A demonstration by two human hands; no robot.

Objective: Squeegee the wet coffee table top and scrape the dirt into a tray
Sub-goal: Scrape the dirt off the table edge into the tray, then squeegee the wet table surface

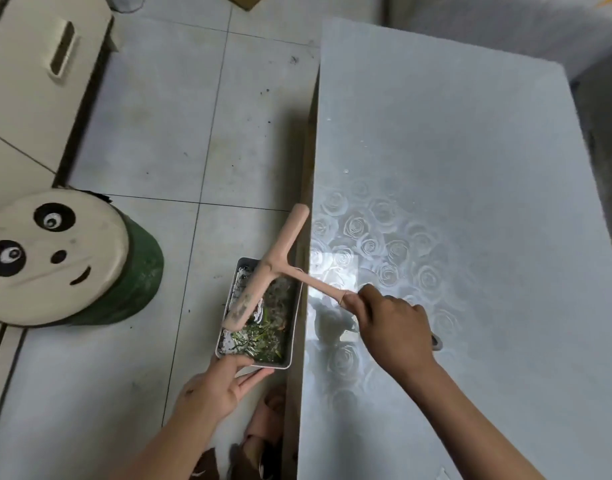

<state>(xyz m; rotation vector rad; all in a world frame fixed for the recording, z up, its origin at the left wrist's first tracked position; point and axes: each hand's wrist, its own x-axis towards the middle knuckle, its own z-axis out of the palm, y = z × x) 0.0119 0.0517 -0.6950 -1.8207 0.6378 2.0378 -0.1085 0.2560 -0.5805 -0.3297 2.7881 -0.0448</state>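
Note:
My right hand [392, 325] grips the handle of a pink T-shaped squeegee [273, 265]. Its blade hangs past the left edge of the coffee table [470, 168] and over a small white tray [295, 327]. The tray holds green scraps, dirt and water. My left hand [216, 384] holds the tray by its near end, thumb on the rim and fingers underneath, keeping it against the table's side. The table top is pale grey with a rose pattern and shines wet near my right hand.
A round panda-face stool [55, 258] with a green body stands on the tiled floor [159, 133] to the left. A cream cabinet [37, 64] sits at the far left. A pink slipper [268, 415] shows below the tray by the table's side.

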